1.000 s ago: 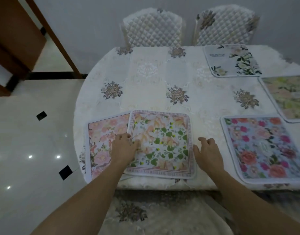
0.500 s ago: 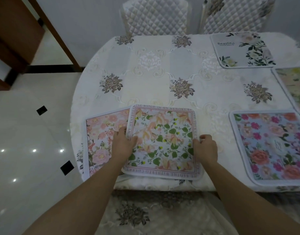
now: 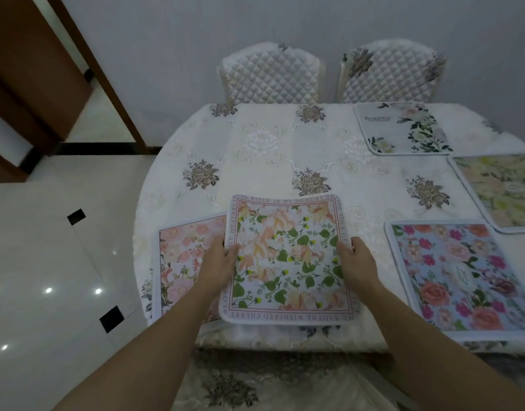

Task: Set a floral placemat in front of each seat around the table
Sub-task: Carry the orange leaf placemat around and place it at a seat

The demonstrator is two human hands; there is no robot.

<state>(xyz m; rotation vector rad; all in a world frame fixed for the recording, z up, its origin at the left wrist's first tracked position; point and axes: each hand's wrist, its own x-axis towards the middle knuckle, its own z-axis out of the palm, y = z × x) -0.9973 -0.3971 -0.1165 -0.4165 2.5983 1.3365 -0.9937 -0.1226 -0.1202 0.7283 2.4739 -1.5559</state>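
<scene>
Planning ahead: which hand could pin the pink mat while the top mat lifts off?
Likely left: the left hand is over the pink mat; the right hand grips the top mat, opposite edge.

Single view, head-worn, wide-angle, straight lines bowing at the edges. Stands at the near rim of the round table (image 3: 270,173), facing forward and steeply down. Close range: forearms enter from the bottom; left hand (image 3: 218,262) and right hand (image 3: 357,264), gripping the lettered-border placemat (image 3: 288,262) by its sides, sit just below frame centre. Beyond the grip, quilted chairs (image 3: 270,78) against the wall (image 3: 196,40); left of it, tiled floor (image 3: 48,247).
</scene>
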